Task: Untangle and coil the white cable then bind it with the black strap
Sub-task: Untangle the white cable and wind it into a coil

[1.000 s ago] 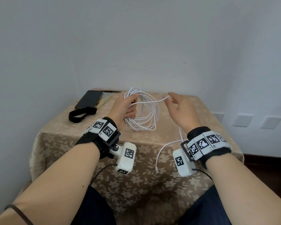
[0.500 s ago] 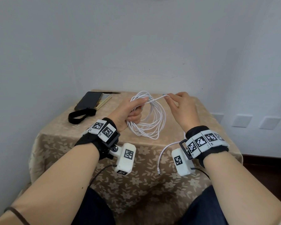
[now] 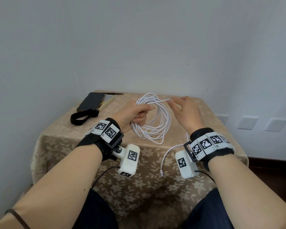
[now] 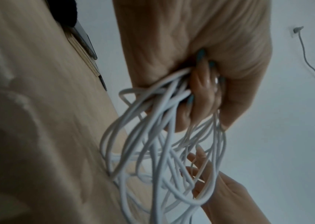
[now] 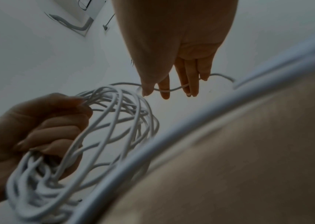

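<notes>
1. White thin round cable (image 3: 153, 123) hung as a loose multi-loop coil above the beige floral tablecloth (image 3: 92, 162), gathered at its near-left side in the left hand (image 3: 132, 113).
2. Left hand's fingers (image 4: 200, 94) were curled tight round the bundled loops, likely so the turns stay stacked while more cable gets added.
3. Right hand (image 3: 186, 111), just right of the coil, pinched a single strand between thumb and forefinger; the other fingers (image 5: 189, 78) were fairly straight, close together, with the strand running across them.
4. That strand ran taut from the pinch to the coil's top, so judged as laying on another turn.
5. Free tail of the cable dropped below the right wrist, near-right of the coil, ending in a small plug (image 3: 162, 175) over the cloth; some length remained uncoiled.
6. Black fabric loop strap (image 3: 82, 117) lay flat on the cloth, well left of the coil, untouched; binding not yet begun.
7. Dark flat phone (image 3: 91, 101) sat on a thin yellowish notebook (image 3: 106, 102), far-left of the coil, just behind the strap; a dark pen (image 3: 114, 93) lay beyond them.
8. Nothing lay between coil and strap; the loose tail under the right wrist camera (image 3: 186, 164) could snag.
9. Loops looked uneven, a few crossing, so may need tidying before strapping.
</notes>
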